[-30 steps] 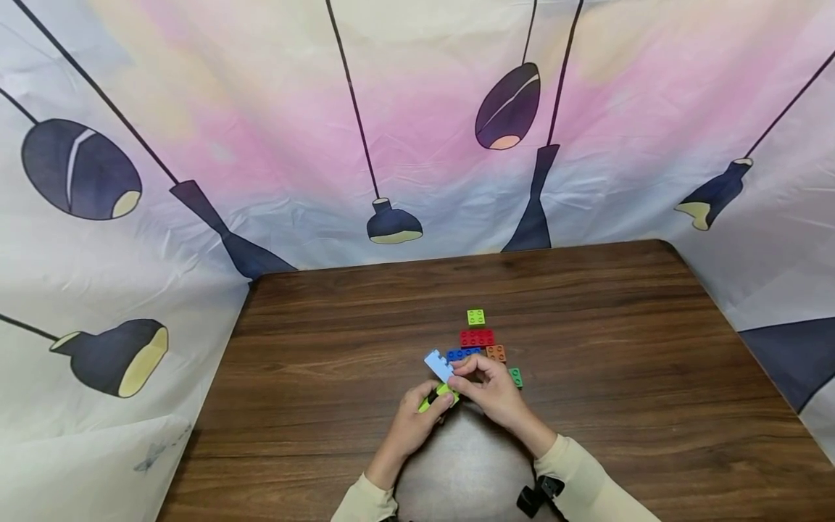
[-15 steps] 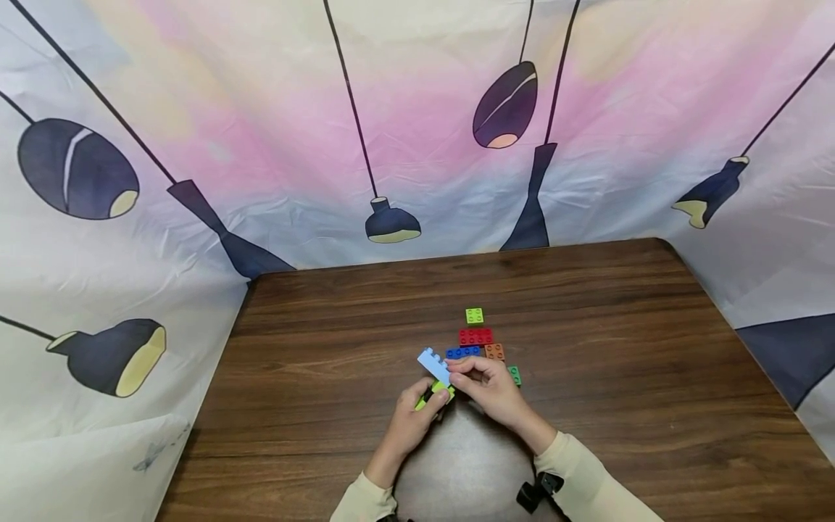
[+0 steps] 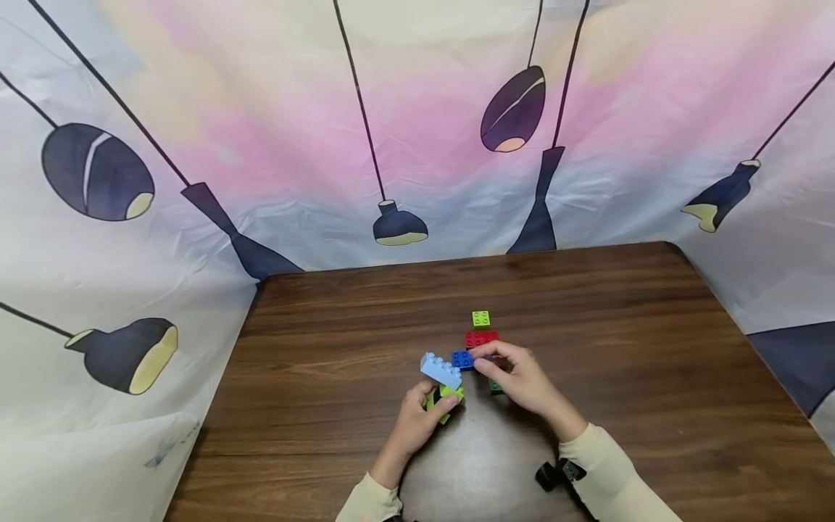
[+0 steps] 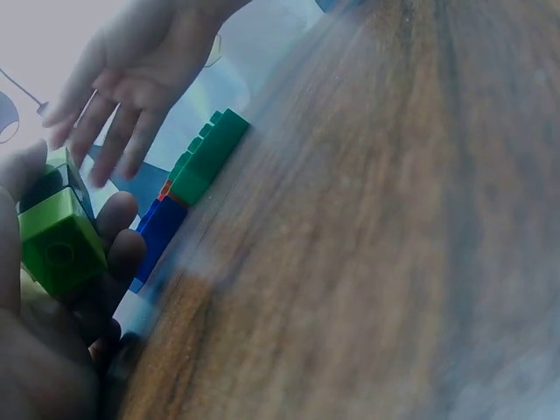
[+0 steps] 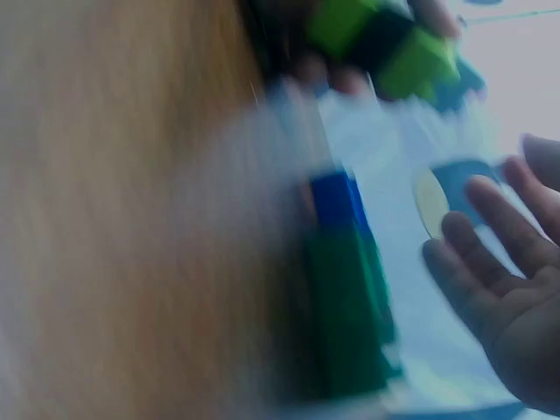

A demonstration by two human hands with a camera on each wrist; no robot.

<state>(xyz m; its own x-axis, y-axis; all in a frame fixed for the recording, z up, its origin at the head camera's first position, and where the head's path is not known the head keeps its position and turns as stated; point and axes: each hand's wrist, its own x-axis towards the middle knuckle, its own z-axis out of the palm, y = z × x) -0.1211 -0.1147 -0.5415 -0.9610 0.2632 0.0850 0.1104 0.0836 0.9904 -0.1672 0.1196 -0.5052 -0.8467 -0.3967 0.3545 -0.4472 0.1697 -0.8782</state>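
Observation:
My left hand (image 3: 415, 420) grips a small build of lime green bricks (image 3: 451, 393) with a black brick (image 4: 54, 185) between them. On its far end sits a light blue brick (image 3: 441, 370), slanted, studs showing. To the right, my right hand (image 3: 520, 377) holds nothing; its fingers are spread loosely in both wrist views. In the head view its fingertips overlap the right end of a dark blue brick (image 3: 462, 359). A green brick (image 3: 496, 387) shows partly below that hand, and the orange brick is hidden behind it there.
Beyond the hands, a red brick (image 3: 481, 338) and a small lime brick (image 3: 480, 318) lie on the brown wooden table (image 3: 339, 319). A cloth backdrop (image 3: 430, 167) printed with lamps hangs along the table's far edge.
My right hand has let go of the light blue brick and moved right, over the loose bricks. The light blue brick stays on the build, turned flatter, in my left hand.

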